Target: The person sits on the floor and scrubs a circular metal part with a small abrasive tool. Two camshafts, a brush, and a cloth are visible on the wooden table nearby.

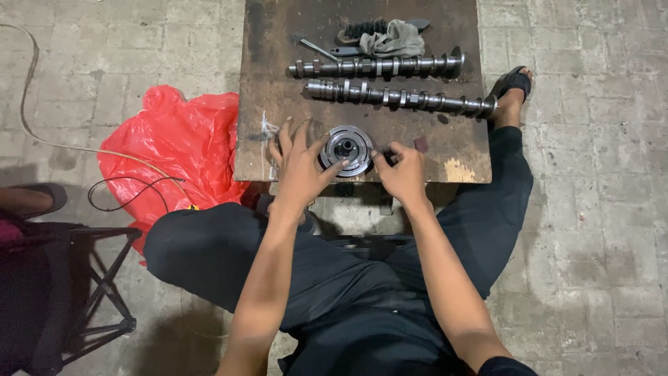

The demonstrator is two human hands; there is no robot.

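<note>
A round grey metal gear hub (346, 148) lies flat on a stained wooden board (278, 83), near its front edge. My left hand (300, 167) grips the hub's left rim with fingers spread over it. My right hand (402, 172) is closed against the hub's right side; what it pinches is hidden by the fingers. Behind the hub lie two long metal camshafts, one (400, 97) nearer and one (376, 67) farther, side by side across the board.
A black brush (362, 29), a grey rag (394, 40) and a slim metal tool (319, 49) lie at the board's far edge. A red plastic bag (174, 150) and a cable (28, 104) lie on the brick floor at left. A dark folding stand (76, 292) stands at lower left.
</note>
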